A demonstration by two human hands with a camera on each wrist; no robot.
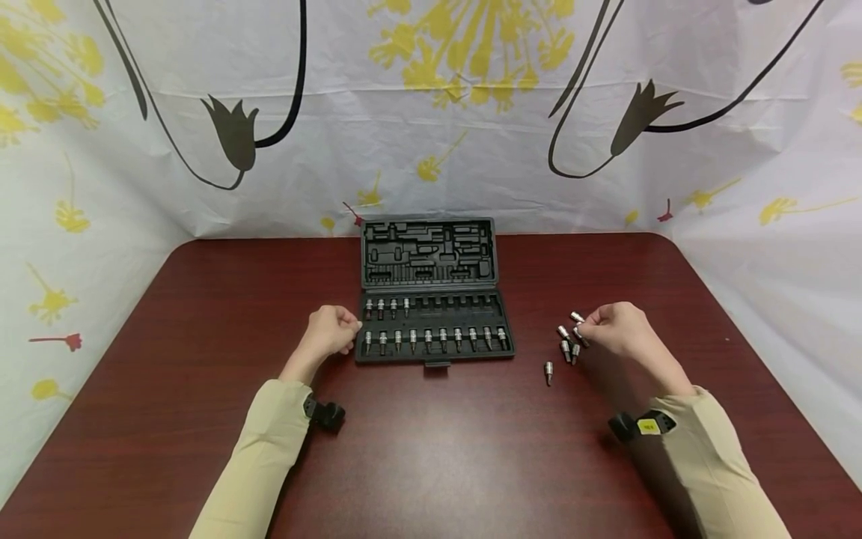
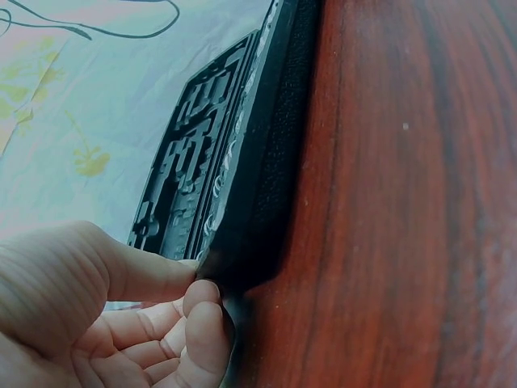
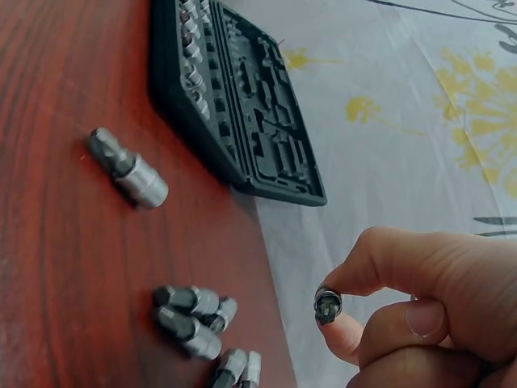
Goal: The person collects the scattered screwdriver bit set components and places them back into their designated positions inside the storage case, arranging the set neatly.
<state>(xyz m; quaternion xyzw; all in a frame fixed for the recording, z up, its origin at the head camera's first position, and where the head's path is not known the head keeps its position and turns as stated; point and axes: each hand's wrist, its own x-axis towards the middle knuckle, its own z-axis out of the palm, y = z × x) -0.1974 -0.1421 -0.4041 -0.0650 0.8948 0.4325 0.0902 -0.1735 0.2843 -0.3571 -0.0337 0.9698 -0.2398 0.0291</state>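
An open black plastic case (image 1: 420,320) stands on the table, its lid (image 1: 429,254) leaning back. Silver bit sockets (image 1: 428,341) fill its front row; in the back row they stand only at the left, with vacant slots to the right. My left hand (image 1: 330,329) pinches the case's left edge (image 2: 212,263) between thumb and fingers. Over to the right, my right hand (image 1: 618,329) pinches a bit socket (image 3: 328,305) between thumb and forefinger, its dark tip facing the right wrist camera. Beside that hand lie several loose bit sockets (image 1: 565,349).
One bit socket (image 1: 548,372) lies apart from the loose group, nearer the front. The dark red wooden table (image 1: 431,449) runs back to a white patterned cloth (image 1: 431,135) hanging behind and at both sides.
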